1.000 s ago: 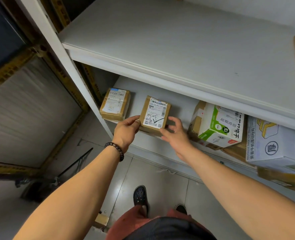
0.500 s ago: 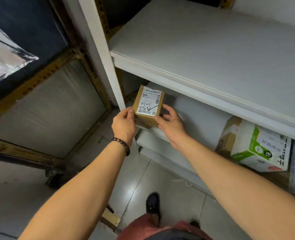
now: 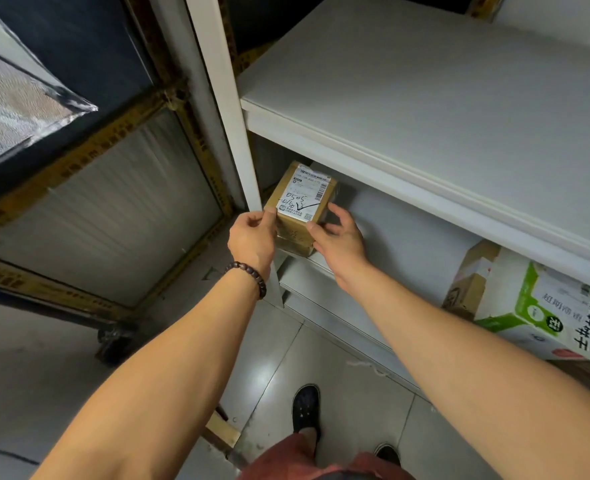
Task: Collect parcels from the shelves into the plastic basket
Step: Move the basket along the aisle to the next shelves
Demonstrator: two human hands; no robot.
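A small brown cardboard parcel point(image 3: 302, 199) with a white shipping label and handwritten numbers sits at the left end of the lower shelf point(image 3: 407, 237). It rests on top of a second brown parcel point(image 3: 295, 243), of which only the front edge shows. My left hand point(image 3: 252, 237) grips the top parcel's left side, next to the white shelf post. My right hand point(image 3: 338, 237) holds its right side with curled fingers. The plastic basket is not in view.
A white upright post point(image 3: 224, 133) stands just left of the parcels. The upper shelf point(image 3: 425, 98) overhangs them. A green and white carton point(image 3: 536, 313) lies further right on the lower shelf. A wheeled frame point(image 3: 113, 341) stands at the left on the tiled floor.
Both hands have carried the labelled parcel leftward along the lower shelf and onto the second brown parcel by the post. The view has swung left with them.
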